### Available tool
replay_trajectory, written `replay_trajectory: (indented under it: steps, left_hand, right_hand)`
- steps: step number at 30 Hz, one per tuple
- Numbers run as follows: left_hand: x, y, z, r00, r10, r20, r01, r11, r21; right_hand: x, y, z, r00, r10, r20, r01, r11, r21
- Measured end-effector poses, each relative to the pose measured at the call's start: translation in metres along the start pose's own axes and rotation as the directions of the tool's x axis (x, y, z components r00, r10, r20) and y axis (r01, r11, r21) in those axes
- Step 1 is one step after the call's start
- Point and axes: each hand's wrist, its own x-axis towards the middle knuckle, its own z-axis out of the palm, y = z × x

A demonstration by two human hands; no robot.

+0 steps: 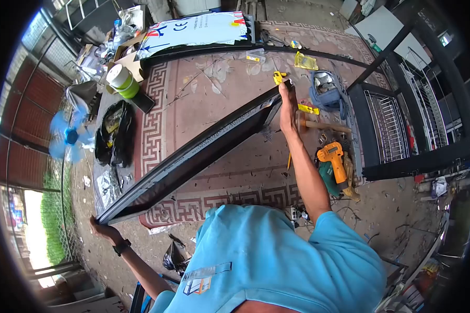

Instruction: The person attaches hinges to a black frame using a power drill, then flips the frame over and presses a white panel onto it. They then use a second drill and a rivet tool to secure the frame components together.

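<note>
A long black frame [193, 148] is tilted across the view over the patterned carpet [193, 88], with a dark face on its near side. My left hand [105, 231], wearing a black watch, is closed around its lower left corner. At the opposite, upper right end, my right hand [287, 112] grips the frame's edge. A small yellow object [279, 77] shows right at my right fingertips. Close to my right forearm lie a hammer [326, 125] and an orange power drill [335, 160].
A blue fan [70, 136] stands left, beside a black plastic bag [115, 133] and a green-and-white jug [122, 81]. A printed white panel [193, 34] lies at the back. A blue pouch [326, 96] and a black rack frame [386, 125] are right.
</note>
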Motion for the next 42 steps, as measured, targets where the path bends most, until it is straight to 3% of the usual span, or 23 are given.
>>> replay_trajectory:
  steps: [3, 7, 8, 11, 13, 15, 16, 17, 18, 19, 21, 22, 24, 25, 26, 27, 29, 32, 36, 38, 39, 41, 42]
  left_hand:
    - [-0.007, 0.017, 0.005, 0.999, 0.042, -0.007, -0.042, 0.999, 0.013]
    - [-0.005, 0.030, 0.005, 0.998, -0.066, 0.008, 0.066, 0.998, 0.024]
    - [-0.016, 0.035, 0.010, 0.987, 0.143, -0.067, -0.140, 0.989, 0.049]
    - [-0.015, 0.039, -0.015, 0.988, 0.155, 0.026, -0.157, 0.973, 0.170]
    - [-0.021, 0.042, -0.024, 0.989, 0.149, -0.017, -0.143, 0.973, 0.182]
    - [-0.020, 0.021, -0.038, 0.994, -0.019, -0.110, 0.035, 0.989, 0.147]
    - [-0.019, 0.003, -0.051, 1.000, 0.017, 0.003, -0.017, 0.992, 0.127]
    - [-0.018, -0.048, -0.061, 1.000, 0.024, -0.007, -0.025, 0.993, -0.116]
    - [-0.027, -0.050, -0.065, 0.999, -0.008, 0.041, 0.009, 0.999, -0.040]
    - [-0.052, -0.011, -0.049, 0.996, 0.088, 0.024, -0.089, 0.996, 0.007]
    - [-0.058, 0.023, -0.041, 0.995, -0.015, 0.096, 0.009, 0.998, 0.059]
    - [-0.060, 0.048, -0.031, 0.973, 0.223, 0.063, -0.222, 0.975, -0.034]
    - [-0.048, 0.066, -0.025, 0.964, -0.267, -0.004, 0.265, 0.957, -0.116]
    - [-0.061, 0.082, -0.026, 0.992, -0.119, -0.031, 0.119, 0.993, -0.021]
    - [-0.058, 0.091, -0.027, 0.956, -0.294, -0.005, 0.289, 0.942, -0.173]
    - [-0.054, 0.077, -0.028, 0.947, -0.322, -0.020, 0.315, 0.937, -0.148]
    - [-0.062, 0.106, -0.030, 0.930, -0.360, -0.073, 0.340, 0.919, -0.198]
    - [-0.065, 0.105, -0.025, 0.955, -0.246, -0.164, 0.210, 0.955, -0.209]
    - [-0.061, 0.091, -0.023, 0.949, -0.262, -0.173, 0.232, 0.956, -0.176]
    - [-0.055, 0.060, -0.021, 0.974, -0.047, -0.221, 0.050, 0.999, 0.008]
    - [-0.059, 0.073, -0.023, 0.937, -0.225, -0.266, 0.217, 0.974, -0.061]
    - [-0.056, 0.082, -0.033, 0.969, -0.108, -0.222, 0.126, 0.990, 0.069]
    - [-0.057, 0.086, -0.038, 0.962, -0.178, -0.206, 0.190, 0.981, 0.042]
  right_hand:
    - [0.002, -0.022, -0.004, 0.959, 0.187, 0.213, -0.175, 0.982, -0.071]
    - [0.004, 0.001, 0.010, 0.986, 0.154, 0.063, -0.152, 0.988, -0.025]
    - [0.001, 0.000, 0.012, 0.986, 0.168, 0.010, -0.168, 0.986, 0.012]
    - [0.000, -0.016, 0.014, 0.986, 0.167, 0.015, -0.168, 0.982, 0.086]
    - [-0.001, -0.014, 0.020, 0.997, 0.080, 0.022, -0.082, 0.994, 0.067]
    - [-0.007, -0.023, 0.028, 0.994, 0.107, 0.023, -0.108, 0.994, 0.030]
    - [-0.008, -0.011, 0.020, 0.998, 0.057, 0.028, -0.055, 0.997, -0.058]
    - [-0.002, 0.011, 0.022, 0.995, 0.000, 0.096, 0.011, 0.994, -0.109]
    - [-0.001, 0.047, 0.020, 0.962, -0.249, 0.112, 0.270, 0.930, -0.248]
    - [0.003, 0.057, 0.017, 0.986, -0.113, 0.121, 0.133, 0.976, -0.172]
    - [0.013, 0.050, 0.023, 0.996, -0.089, 0.028, 0.091, 0.994, -0.067]
    - [0.027, 0.063, 0.020, 0.995, -0.077, 0.066, 0.080, 0.996, -0.049]
    - [0.028, 0.036, 0.023, 0.994, -0.098, 0.042, 0.103, 0.985, -0.140]
    - [0.020, 0.022, 0.026, 0.988, -0.151, 0.029, 0.153, 0.973, -0.171]
    - [0.026, 0.030, 0.025, 0.978, -0.207, -0.001, 0.204, 0.966, -0.161]
    - [0.019, 0.019, 0.026, 0.979, -0.200, -0.032, 0.194, 0.972, -0.129]
    - [0.038, 0.046, 0.013, 0.894, -0.443, 0.069, 0.447, 0.866, -0.224]
    - [0.023, 0.028, 0.015, 0.937, -0.350, 0.005, 0.344, 0.919, -0.193]
    - [0.028, 0.026, 0.010, 0.959, -0.278, 0.064, 0.284, 0.921, -0.266]
    - [0.020, 0.013, 0.014, 0.992, -0.123, 0.035, 0.128, 0.935, -0.331]
    - [0.037, 0.042, 0.005, 0.964, -0.252, 0.086, 0.267, 0.908, -0.323]
    - [0.017, 0.014, 0.008, 0.997, -0.081, 0.000, 0.080, 0.987, -0.137]
    - [0.010, -0.004, 0.018, 0.991, 0.110, -0.075, -0.103, 0.991, 0.083]
